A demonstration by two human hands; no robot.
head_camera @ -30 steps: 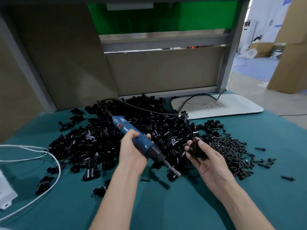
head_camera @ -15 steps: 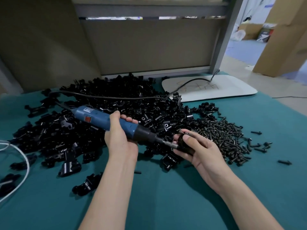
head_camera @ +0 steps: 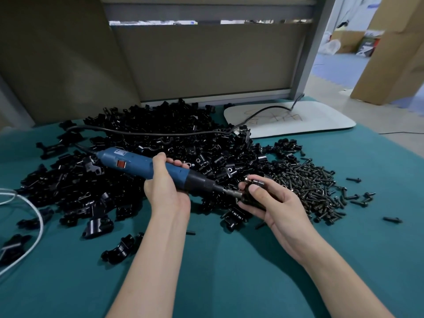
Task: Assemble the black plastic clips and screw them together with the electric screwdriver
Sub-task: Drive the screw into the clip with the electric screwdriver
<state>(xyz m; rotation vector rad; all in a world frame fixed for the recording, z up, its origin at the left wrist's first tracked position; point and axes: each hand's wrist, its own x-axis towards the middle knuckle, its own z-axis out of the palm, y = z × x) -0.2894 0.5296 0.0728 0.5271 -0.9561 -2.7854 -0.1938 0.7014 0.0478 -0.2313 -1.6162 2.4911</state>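
1. Compared with a second ago, the electric screwdriver (head_camera: 142, 164) is no longer slanting down at the table. It is now lying almost level, its long axis running left to right and its bit pointing right.
2. The left hand (head_camera: 165, 191) is wrapping around the blue barrel just behind the black collar.
3. The right hand (head_camera: 273, 207) is pinching a black plastic clip (head_camera: 249, 198), thumb on top and fingers beneath. It is holding the clip just above the teal cloth (head_camera: 229, 260), with the bit touching its left face.
4. The clip is looking glossy and chunky, with a dark screw showing at its upper edge.
5. Behind the hands, the pile of clips (head_camera: 160, 134) is spreading wide, with the black cord (head_camera: 149, 133) lying across it.
6. To the right, the heap of screws (head_camera: 309, 187) is lying beside the pile, and the white tray (head_camera: 298, 125) is sitting farthest back.
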